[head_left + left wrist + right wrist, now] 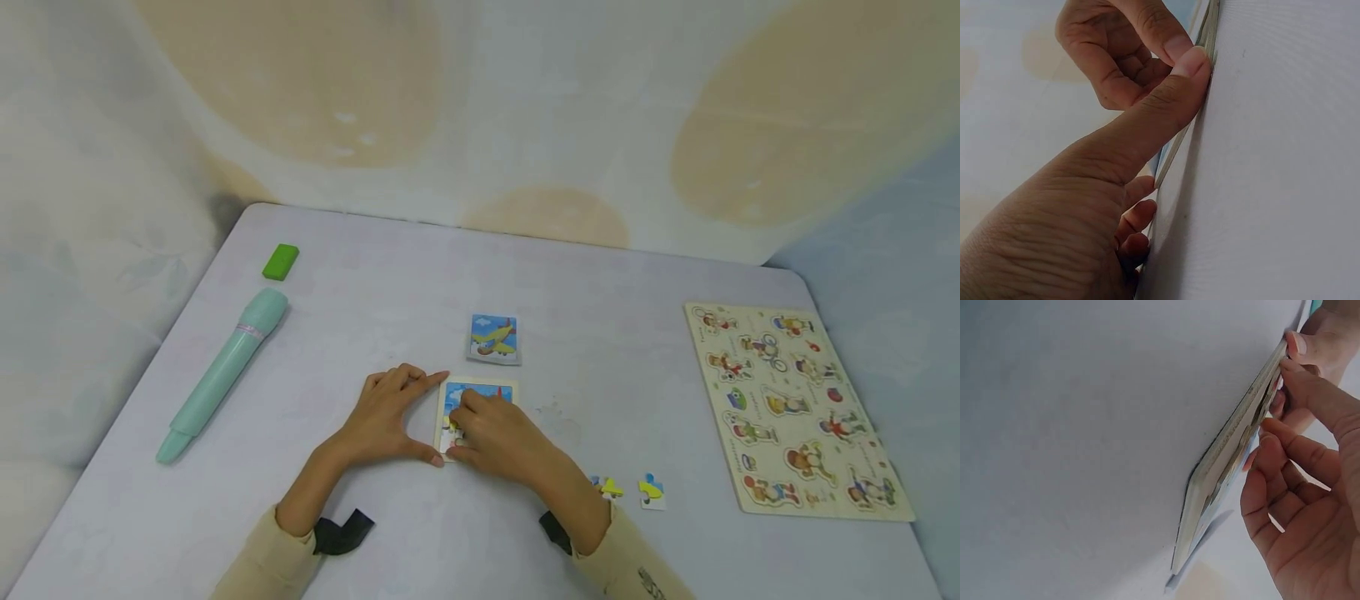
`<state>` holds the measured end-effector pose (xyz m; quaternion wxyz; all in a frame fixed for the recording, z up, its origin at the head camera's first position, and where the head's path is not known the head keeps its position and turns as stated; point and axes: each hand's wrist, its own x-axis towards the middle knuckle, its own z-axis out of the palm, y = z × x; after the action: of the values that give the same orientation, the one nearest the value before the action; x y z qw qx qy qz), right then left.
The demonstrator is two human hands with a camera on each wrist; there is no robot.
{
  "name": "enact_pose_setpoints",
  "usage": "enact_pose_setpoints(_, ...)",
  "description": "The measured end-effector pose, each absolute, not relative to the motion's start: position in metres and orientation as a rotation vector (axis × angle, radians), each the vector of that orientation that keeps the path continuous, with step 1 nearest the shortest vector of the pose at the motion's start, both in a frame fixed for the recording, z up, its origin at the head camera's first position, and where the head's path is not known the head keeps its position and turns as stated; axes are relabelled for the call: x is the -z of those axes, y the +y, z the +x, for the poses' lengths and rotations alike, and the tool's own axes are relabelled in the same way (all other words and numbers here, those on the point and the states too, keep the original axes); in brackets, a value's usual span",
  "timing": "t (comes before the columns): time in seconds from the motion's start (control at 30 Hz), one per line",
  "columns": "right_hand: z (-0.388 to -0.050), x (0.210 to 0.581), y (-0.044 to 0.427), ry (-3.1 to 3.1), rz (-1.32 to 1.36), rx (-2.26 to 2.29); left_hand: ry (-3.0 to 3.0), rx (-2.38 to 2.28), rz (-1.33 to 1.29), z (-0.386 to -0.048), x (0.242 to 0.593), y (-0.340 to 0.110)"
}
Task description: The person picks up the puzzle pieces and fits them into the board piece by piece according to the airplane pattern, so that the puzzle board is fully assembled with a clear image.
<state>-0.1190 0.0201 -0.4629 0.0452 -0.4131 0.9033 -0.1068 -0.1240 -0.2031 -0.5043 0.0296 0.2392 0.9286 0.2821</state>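
Observation:
A small jigsaw puzzle (pixel 472 388) with an airplane picture lies in a pale wooden frame on the table. My left hand (pixel 382 421) braces the frame's left side, its index fingertip at the far corner and its thumb at the near corner. Over the puzzle's lower left part, my right hand (pixel 495 437) has its fingers curled and pinches a puzzle piece between thumb and index finger. That piece is mostly hidden under the fingers. In the right wrist view the wooden frame (pixel 1210 462) shows edge-on, with pieces slightly raised along it.
Loose puzzle pieces (pixel 652 492) lie to the right, some partly behind my right forearm. Beyond the frame is an airplane picture card (pixel 493 340). A mint-green tube (pixel 225 371) and a green block (pixel 281 262) lie left; a wooden picture board (pixel 798 408) lies far right.

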Motion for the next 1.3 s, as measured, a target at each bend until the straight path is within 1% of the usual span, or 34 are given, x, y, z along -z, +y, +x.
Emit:
enact_pose_setpoints(0.27, -0.118, 0.465, 0.022, 2.732, -1.232, 0.467, 2.855, -0.872, 0.731, -0.125, 0.503, -0.203)
enact_pose_setpoints(0.57, -0.117, 0.465, 0.022, 2.724, -1.179, 0.488, 2.855, -0.878, 0.719, -0.124, 0.505, -0.204)
enact_pose_setpoints(0.97, -0.093, 0.465, 0.045, 2.774, -1.335, 0.136, 2.853, -0.835, 0.703, -0.125, 0.502, -0.200)
enact_pose_setpoints(1.3, -0.093, 0.468, 0.039, 2.821, -1.355, 0.042, 2.865, -0.838, 0.692, -0.124, 0.503, -0.201)
